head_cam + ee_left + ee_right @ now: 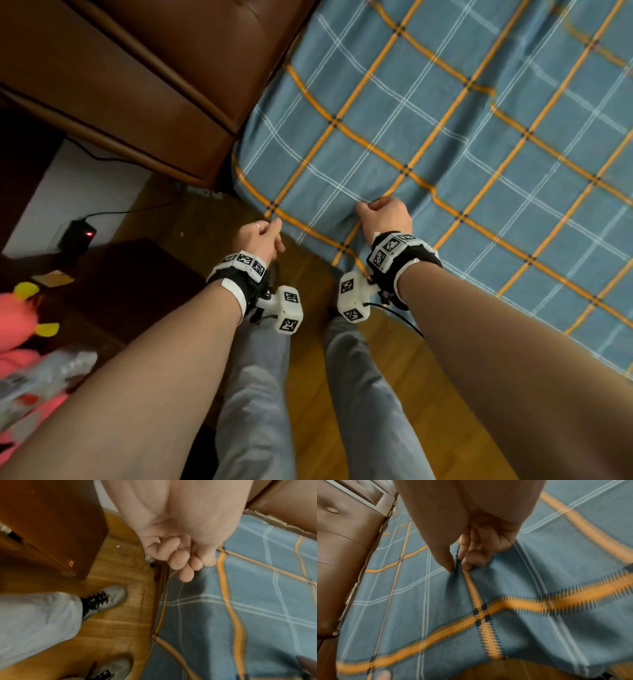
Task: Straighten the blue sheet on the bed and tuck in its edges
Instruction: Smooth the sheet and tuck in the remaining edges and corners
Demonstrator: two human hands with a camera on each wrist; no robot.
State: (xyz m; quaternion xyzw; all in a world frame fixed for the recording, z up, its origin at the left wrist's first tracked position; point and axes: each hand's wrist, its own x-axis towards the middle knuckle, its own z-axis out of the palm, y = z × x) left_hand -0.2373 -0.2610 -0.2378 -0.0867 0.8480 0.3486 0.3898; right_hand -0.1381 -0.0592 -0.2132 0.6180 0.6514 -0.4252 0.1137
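Note:
The blue sheet (pixel 479 154) with orange and white check lines covers the bed on the right and hangs over its near edge. My left hand (pixel 265 233) has its fingers curled at the sheet's edge, close to the corner by the headboard; in the left wrist view this hand (pixel 181 563) is a closed fist against the sheet (pixel 257 601). My right hand (pixel 383 212) grips a raised fold a little further along. In the right wrist view, the thumb and forefinger of the right hand (pixel 458 566) pinch that fold of the sheet (pixel 539 574) on an orange stripe.
A brown padded headboard (pixel 137 85) stands left of the bed. A dark bedside table (pixel 130 281) sits close on my left, with a black charger (pixel 80 236) and a pink soft toy (pixel 17 325) near it. My legs and grey shoes (pixel 109 597) are on the wooden floor (pixel 394 394).

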